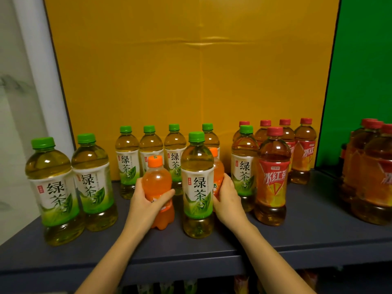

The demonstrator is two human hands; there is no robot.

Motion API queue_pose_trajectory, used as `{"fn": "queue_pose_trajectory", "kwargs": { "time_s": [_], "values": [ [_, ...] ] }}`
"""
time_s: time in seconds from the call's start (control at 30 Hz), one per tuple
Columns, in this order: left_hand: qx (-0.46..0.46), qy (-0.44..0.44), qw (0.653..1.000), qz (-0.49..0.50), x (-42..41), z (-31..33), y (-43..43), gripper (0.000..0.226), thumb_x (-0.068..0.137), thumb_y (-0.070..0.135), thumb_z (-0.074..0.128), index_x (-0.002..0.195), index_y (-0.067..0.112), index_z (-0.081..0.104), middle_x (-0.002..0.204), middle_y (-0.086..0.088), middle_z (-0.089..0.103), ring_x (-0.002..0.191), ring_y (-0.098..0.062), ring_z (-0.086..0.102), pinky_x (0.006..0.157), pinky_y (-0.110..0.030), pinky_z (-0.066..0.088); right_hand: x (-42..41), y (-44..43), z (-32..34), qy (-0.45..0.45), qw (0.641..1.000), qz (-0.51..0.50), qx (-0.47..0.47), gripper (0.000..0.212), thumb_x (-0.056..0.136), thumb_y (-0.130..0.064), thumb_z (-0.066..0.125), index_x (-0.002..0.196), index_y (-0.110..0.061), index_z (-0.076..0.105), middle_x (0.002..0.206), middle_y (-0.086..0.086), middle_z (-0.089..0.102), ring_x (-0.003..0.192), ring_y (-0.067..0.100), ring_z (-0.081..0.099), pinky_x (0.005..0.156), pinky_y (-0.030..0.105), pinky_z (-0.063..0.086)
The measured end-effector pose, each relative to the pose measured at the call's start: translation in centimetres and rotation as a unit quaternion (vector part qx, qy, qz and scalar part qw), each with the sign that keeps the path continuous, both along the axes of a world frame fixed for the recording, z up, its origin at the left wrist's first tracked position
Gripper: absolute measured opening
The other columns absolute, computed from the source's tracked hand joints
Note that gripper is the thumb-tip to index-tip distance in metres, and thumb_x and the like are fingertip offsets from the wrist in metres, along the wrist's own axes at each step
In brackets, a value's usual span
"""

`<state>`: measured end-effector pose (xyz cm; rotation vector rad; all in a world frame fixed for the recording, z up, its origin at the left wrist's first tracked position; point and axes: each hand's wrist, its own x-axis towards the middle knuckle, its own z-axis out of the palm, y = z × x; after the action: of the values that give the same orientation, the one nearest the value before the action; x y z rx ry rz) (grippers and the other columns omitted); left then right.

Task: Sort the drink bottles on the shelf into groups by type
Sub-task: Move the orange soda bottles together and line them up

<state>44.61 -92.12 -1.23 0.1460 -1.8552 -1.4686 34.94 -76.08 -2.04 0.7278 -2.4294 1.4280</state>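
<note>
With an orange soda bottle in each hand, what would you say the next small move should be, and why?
Probably lift both sodas out and stand them together on the bare front of the shelf. The left hand grips one orange soda; the right hand grips another behind a green tea bottle, both stuck among the teas.

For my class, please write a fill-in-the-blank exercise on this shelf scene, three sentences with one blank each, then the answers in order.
1. The left hand grips a small bottle with an ____ cap.
2. The green tea bottle standing between the two hands has a ____ cap.
3. The front iced tea bottle, right of the right hand, has a ____ cap.

Answers: orange; green; red
</note>
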Motion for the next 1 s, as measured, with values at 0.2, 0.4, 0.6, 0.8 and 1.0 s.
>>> {"fn": "queue_pose_trajectory", "kwargs": {
  "time_s": [0.2,0.4,0.6,0.8,1.0],
  "values": [
    [0.015,0.01,1.0,-0.006,3.4,0.1,2.0,0.052,0.052,0.033,0.075,0.096,0.039,0.048,0.096,0.01,0.06,0.087,-0.005,0.059,0.068,-0.02,0.044,1.0,1.2,-0.5,0.026,0.999,0.02,0.0,0.053,0.088,-0.031,0.056,0.132,-0.014,0.031,0.123,0.006,0.053,0.112,0.026,0.055,0.091,0.04,0.046],
    [0.013,-0.001,0.999,-0.029,4.9,0.3,4.6,0.054,0.049,0.033,0.076,0.096,0.039,0.051,0.096,0.009,0.063,0.079,0.006,0.063,0.06,-0.016,0.05,2.1,2.5,-0.7,0.041,0.999,0.03,-0.003,0.063,0.089,-0.031,0.055,0.139,-0.014,0.022,0.133,0.007,0.047,0.12,0.026,0.049,0.098,0.039,0.041],
    [0.008,0.009,0.999,-0.048,5.2,0.4,6.6,0.059,0.044,0.044,0.074,0.098,0.038,0.051,0.098,0.01,0.063,0.084,0.006,0.063,0.063,-0.013,0.051,3.2,4.4,-1.1,0.035,0.999,0.029,-0.023,0.073,0.088,-0.032,0.057,0.143,-0.012,0.014,0.141,0.007,0.036,0.126,0.023,0.042,0.102,0.036,0.039],
    [0.018,0.011,0.997,-0.072,5.6,0.5,7.9,0.058,0.043,0.044,0.074,0.096,0.039,0.05,0.097,0.011,0.063,0.084,0.0,0.064,0.067,-0.019,0.047,6.3,7.8,-1.7,-0.019,0.992,0.056,-0.116,0.071,0.086,-0.039,0.056,0.141,-0.02,0.017,0.133,-0.001,0.04,0.117,0.014,0.046,0.092,0.026,0.039],
    [0.015,-0.002,0.989,-0.144,5.5,0.8,10.4,0.051,0.054,0.032,0.073,0.099,0.04,0.05,0.098,0.01,0.062,0.08,-0.001,0.064,0.067,-0.021,0.048,10.5,12.1,-1.5,-0.067,0.965,0.044,-0.249,0.053,0.072,-0.048,0.055,0.122,-0.04,0.037,0.112,-0.014,0.059,0.095,-0.005,0.06,0.075,0.014,0.049]
  ]
}}
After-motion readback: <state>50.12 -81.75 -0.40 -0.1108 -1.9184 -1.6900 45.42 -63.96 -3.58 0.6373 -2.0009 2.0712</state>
